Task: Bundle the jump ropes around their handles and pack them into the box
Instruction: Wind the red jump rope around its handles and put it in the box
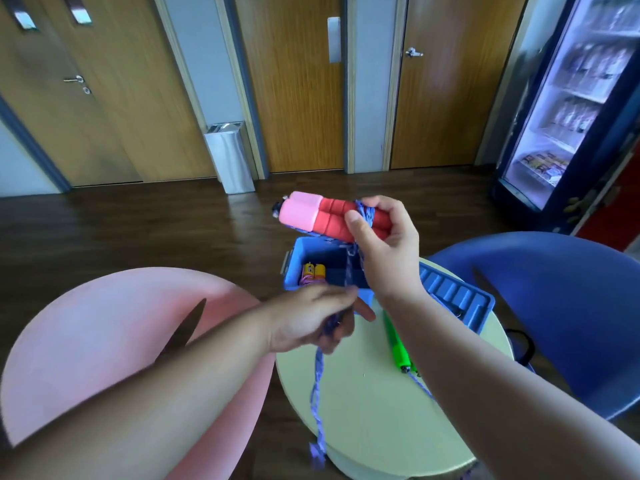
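Head view: the right hand (384, 247) grips the paired red handles (329, 218) above the box (313, 249), with a few rope (317, 372) turns already wound on. The left hand (311, 317) pinches the loose length. An orange bundle (313, 273) is packed; a green rope (398, 344) lies unwound on the desk (363, 410).

Materials and finishes

Handles (323, 216): matt foam, ribbed. Rope (317, 382): braided cord. Box (311, 249): smooth plastic. Bin (230, 155): brushed metal. Doors (294, 81): wood grain.

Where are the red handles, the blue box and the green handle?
red handles (332, 216): head view, on the ribbed red grip.
blue box (325, 254): head view, on its inner back wall.
green handle (396, 346): head view, on its middle.
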